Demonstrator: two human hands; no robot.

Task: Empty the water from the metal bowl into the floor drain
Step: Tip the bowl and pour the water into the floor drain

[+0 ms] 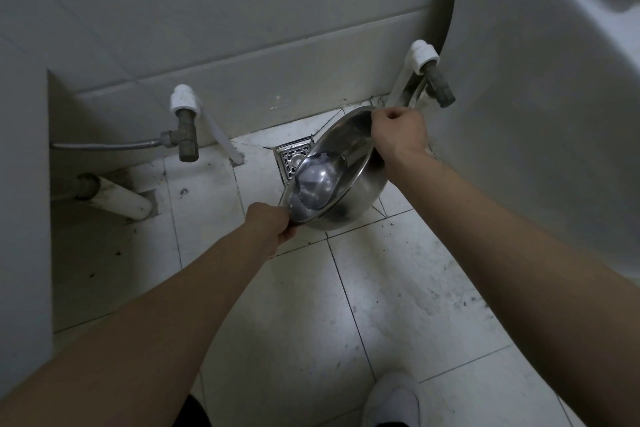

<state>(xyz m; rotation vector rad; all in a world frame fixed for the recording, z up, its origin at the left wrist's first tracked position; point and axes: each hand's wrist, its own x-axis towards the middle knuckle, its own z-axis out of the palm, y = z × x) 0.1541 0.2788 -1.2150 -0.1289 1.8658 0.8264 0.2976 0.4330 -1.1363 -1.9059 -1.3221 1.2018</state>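
A shiny metal bowl [349,163] hangs tilted over the white tiled floor, its open side turned toward the wall and left. A little water pools against its lower inner wall. My left hand [273,224] grips the near lower rim. My right hand [398,132] grips the far upper rim. The square metal floor drain [292,158] lies just left of the bowl, partly covered by the bowl's rim.
A white basin pedestal [519,114] stands close on the right. Water valves [185,132] with white pipes stick out of the wall on the left, and another valve [438,87] sits behind my right hand. My white shoe [393,399] is at the bottom.
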